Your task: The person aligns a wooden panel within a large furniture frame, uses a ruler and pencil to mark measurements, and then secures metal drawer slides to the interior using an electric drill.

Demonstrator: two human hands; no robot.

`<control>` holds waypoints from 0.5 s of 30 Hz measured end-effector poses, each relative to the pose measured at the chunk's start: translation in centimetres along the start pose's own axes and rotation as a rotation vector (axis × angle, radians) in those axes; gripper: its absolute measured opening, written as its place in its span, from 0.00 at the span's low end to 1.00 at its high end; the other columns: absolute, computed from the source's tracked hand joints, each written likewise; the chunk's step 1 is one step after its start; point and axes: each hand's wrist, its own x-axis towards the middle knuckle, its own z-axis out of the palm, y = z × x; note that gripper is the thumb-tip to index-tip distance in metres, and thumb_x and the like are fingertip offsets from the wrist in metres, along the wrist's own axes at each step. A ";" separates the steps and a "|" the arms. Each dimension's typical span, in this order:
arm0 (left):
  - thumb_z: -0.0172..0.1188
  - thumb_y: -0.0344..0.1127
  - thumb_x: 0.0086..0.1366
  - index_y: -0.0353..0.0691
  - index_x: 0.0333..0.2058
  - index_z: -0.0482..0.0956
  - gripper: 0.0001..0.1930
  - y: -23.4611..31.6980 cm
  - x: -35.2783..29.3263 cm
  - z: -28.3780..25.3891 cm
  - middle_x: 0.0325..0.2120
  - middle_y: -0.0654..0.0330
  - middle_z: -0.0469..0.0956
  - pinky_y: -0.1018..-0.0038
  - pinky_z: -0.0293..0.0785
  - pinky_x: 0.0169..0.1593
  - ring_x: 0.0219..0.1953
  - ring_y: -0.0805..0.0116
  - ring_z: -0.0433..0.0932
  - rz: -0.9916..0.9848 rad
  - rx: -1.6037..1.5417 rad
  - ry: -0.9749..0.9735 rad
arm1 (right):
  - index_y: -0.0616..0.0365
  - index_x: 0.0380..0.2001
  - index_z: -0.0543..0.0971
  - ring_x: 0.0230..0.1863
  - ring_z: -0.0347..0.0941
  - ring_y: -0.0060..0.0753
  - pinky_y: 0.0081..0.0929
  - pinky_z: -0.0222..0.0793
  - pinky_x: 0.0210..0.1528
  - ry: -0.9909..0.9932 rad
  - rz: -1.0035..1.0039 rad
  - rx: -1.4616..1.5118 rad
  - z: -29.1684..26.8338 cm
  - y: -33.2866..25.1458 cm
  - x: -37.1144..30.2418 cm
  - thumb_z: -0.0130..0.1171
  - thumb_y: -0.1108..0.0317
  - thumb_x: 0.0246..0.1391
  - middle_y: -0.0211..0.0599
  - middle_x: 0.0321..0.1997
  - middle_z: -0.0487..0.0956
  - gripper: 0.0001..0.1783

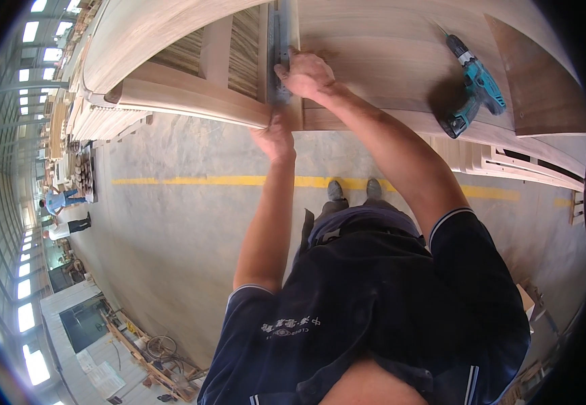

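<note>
A grey metal drawer slide (280, 40) lies lengthwise along a narrow wooden divider in the cabinet frame (191, 101). At its near end, my left hand (277, 135) is closed, with fingertips curled at the rail and the frame's front edge; they are slightly blurred. My right hand (306, 74) reaches in from the right, its fingers bent and pressed against the slide further along. To the right, a teal and black cordless drill (474, 88) with a long thin bit rests on the wooden panel (374, 61).
A brown triangular board (543, 88) lies right of the drill. Stacked wooden parts (502, 162) stand below the panel's right edge. A yellow line (212, 181) crosses the concrete floor. Two people (63, 202) are far off at left. A bicycle (162, 347) stands at lower left.
</note>
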 end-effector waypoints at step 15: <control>0.65 0.27 0.62 0.30 0.47 0.79 0.15 2.0 -0.4 0.8 0.44 0.60 0.81 0.72 0.73 0.50 0.42 0.70 0.76 -0.050 0.039 -0.059 | 0.68 0.56 0.73 0.46 0.80 0.54 0.47 0.77 0.49 0.014 -0.022 0.062 0.0 1.9 -0.8 0.50 0.50 0.65 0.51 0.42 0.83 0.30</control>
